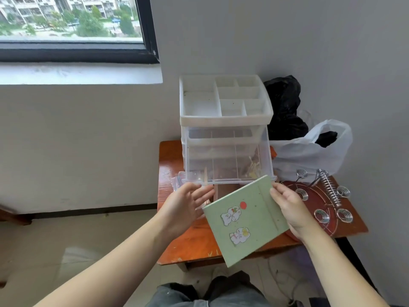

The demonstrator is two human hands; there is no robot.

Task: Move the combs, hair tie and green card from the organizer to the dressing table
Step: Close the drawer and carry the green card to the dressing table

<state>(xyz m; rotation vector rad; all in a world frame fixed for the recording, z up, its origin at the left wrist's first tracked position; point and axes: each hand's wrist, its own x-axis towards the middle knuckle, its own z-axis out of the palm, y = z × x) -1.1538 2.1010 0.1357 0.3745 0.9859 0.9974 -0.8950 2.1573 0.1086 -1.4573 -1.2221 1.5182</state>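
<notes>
Holding the green card (pixel 243 220) by its right edge, the right hand (pixel 290 209) pinches it between thumb and fingers, lifted clear above the near part of the dressing table (pixel 188 244), probably to set it down. The left hand (pixel 186 204) waits beside it, fingers spread. Bear stickers and a red dot decorate the pale card, just near of the organizer (pixel 225 129).

right hand (pixel 290 209) holding green card (pixel 245 220), left hand (pixel 186 207) open

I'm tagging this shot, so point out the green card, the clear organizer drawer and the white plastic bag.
green card (pixel 245 220): head view, middle of its printed face.
clear organizer drawer (pixel 230 162): head view, its transparent front wall.
white plastic bag (pixel 307 154): head view, its bulging front side.
</notes>
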